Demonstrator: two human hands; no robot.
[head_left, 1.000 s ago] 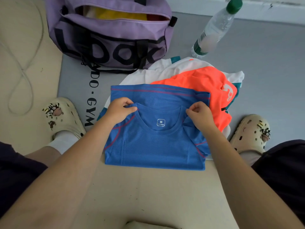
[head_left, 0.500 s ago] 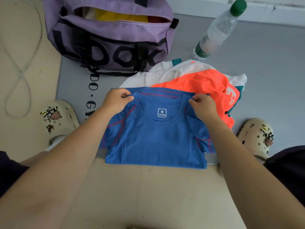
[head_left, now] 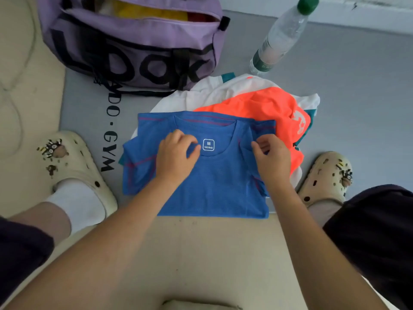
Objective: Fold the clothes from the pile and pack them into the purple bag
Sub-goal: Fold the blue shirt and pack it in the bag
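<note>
A blue T-shirt lies flat on the floor between my feet, collar facing away and an "M" size label showing. My left hand pinches its fabric just left of the label. My right hand grips the folded shoulder at the right of the collar. Behind the blue shirt lies the pile: an orange shirt on top of a white shirt with teal trim. The purple bag stands at the far left, its top zip open, with yellow and red cloth inside.
A clear water bottle with a green cap stands at the far right of the bag on the grey gym mat. My cream clogs flank the shirt. A thin cord loops on the beige floor at left.
The collar end has been laid out farther away, and the left sleeve now spreads out sideways. Both hands moved from the shoulders inward beside the collar.
</note>
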